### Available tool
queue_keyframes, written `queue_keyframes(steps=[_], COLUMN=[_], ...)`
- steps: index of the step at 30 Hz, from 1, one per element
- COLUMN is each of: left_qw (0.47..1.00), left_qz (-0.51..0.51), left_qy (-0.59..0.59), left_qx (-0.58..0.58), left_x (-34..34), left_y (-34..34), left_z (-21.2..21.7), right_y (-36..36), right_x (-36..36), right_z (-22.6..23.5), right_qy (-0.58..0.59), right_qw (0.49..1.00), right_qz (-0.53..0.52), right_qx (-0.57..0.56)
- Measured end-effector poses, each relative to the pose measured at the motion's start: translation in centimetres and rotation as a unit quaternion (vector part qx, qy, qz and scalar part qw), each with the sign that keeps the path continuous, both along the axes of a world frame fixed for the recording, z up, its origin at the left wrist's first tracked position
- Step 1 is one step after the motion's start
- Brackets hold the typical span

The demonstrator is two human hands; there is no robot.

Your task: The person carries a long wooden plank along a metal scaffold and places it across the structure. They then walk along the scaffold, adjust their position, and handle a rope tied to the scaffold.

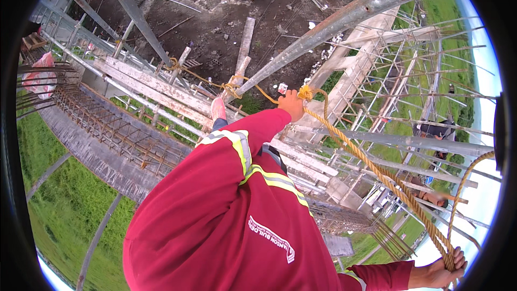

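Note:
My left hand [291, 106], at the end of a red sleeve, is closed around the yellow rope [371, 163] beside a bunched knot [306, 93]. Part of its grip is hidden by the back of the hand. From the knot, doubled strands slant down to the lower right. There my right hand [442, 271] is wrapped around them, and a loop of rope rises above it. Past my left hand the rope continues left to a lashing on a wooden post [232, 85], then to another lashing on a steel pipe [175, 65].
A thick steel pipe [344, 27] slants overhead. Weathered planks [156, 89] run past my pink shoe [218, 109]. A rebar cage [118, 124] lies in curved formwork at left. Scaffolding [388, 86] and people, one in dark clothing [433, 129], are at right; dark ground lies far below.

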State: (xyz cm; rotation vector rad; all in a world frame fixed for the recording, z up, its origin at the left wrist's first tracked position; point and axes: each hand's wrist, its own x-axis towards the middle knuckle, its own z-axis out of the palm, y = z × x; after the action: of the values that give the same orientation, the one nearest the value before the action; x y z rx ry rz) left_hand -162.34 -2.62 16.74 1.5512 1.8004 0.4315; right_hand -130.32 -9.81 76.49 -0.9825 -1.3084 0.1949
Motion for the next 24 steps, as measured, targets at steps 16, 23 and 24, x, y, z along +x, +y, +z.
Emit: queue_keyframes(steps=[16, 23, 24], left_qw=[0.943, 0.919, 0.91], left_qz=[0.304, 0.368, 0.367], left_qy=[-0.137, 0.004, 0.093], left_qx=[0.012, 0.138, 0.168], left_x=[-4.0, -2.8, -2.8], left_y=[20.8, 21.9, 22.0], left_z=[-5.8, -12.8, -13.0], right_y=[-0.6, -6.0, -6.4], right_x=[-14.7, -13.2, -12.6], right_z=[-42.3, -45.6, -46.2], right_qy=[0.252, 0.159, 0.147], right_qw=[0.825, 0.786, 0.777], right_qz=[0.107, 0.138, 0.139], right_qx=[-0.495, -0.582, -0.595])
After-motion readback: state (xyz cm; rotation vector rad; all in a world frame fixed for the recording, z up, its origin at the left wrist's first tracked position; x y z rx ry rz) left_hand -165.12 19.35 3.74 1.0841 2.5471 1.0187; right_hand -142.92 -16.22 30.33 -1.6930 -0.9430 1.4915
